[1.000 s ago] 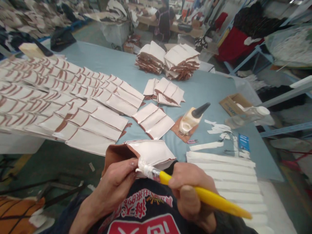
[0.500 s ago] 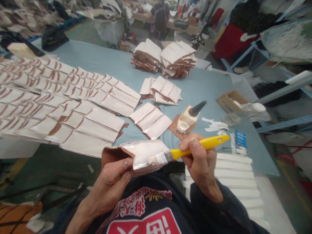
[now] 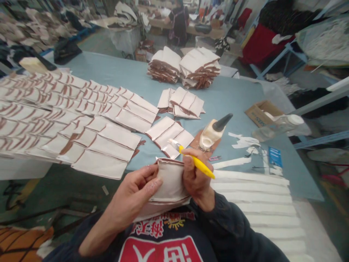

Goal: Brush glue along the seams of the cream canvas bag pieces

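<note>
My left hand (image 3: 136, 193) grips the left side of a white panel with brown edges (image 3: 172, 183), its thumb on the near face. At the panel's right side my right hand (image 3: 196, 180) is closed around a paintbrush (image 3: 201, 167) with a yellow handle, and its fingers also touch the panel. The white-coated bristles point up and left, above a flat white panel (image 3: 170, 133) on the table. A cream container with a dark spout (image 3: 211, 134) stands beyond my right hand on a brown scrap.
Overlapping rows of panels (image 3: 106, 145) cover the left of the blue table (image 3: 231, 94). Stacked panels (image 3: 200, 67) stand at the back. White strips (image 3: 253, 198), a clear bottle (image 3: 278, 127) and a cardboard box (image 3: 261, 113) are at right. A person (image 3: 178, 22) is behind.
The brush has left the panel's surface and swung round so its bristles point up and left. The held panel has been turned, and my right hand has moved left onto its edge.
</note>
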`<state>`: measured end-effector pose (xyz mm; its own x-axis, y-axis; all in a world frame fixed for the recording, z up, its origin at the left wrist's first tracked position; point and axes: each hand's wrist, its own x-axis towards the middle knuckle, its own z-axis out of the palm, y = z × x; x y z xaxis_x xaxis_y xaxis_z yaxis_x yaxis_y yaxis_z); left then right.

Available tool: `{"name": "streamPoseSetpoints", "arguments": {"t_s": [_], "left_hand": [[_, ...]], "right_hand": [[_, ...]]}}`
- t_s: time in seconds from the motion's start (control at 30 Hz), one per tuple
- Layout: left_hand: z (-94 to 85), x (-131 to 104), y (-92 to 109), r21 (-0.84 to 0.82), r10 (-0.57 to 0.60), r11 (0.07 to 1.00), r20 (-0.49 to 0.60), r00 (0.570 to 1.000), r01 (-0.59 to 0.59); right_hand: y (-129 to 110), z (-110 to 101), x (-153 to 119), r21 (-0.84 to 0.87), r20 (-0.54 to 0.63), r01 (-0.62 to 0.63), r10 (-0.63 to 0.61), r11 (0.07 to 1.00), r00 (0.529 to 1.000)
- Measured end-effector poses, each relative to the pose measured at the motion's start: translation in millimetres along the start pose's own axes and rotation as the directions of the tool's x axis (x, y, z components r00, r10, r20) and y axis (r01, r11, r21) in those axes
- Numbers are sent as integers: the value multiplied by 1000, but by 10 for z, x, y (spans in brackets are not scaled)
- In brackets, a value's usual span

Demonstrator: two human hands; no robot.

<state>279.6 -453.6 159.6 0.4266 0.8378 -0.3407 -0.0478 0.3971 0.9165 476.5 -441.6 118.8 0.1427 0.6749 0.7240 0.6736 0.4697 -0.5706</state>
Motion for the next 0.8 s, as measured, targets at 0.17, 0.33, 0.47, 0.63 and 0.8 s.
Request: {"name": "streamPoseSetpoints", "arguments": {"t_s": [0.17, 0.33, 0.47, 0.63, 0.8], "left_hand": [[6, -19, 16, 272, 87, 959, -6, 996, -82], [-3, -9, 5, 321, 99, 943, -8, 995, -91], [-102, 4, -5, 222, 46, 974, -4, 999, -44], [-97, 26, 19, 115, 0, 993, 22, 1000, -2], [-68, 23, 17, -7, -61, 998, 49, 997, 61]], "right_hand": [[28, -9, 71, 33, 25, -41, 41, 999, 999], [52, -61, 58, 171, -16, -177, 182, 969, 983], [-20, -269, 220, 487, -104, -305, 401, 818, 910], [-130, -256, 365, 603, 155, -349, 323, 718, 933], [-147, -124, 390, 599, 91, -264, 263, 756, 960]]}}
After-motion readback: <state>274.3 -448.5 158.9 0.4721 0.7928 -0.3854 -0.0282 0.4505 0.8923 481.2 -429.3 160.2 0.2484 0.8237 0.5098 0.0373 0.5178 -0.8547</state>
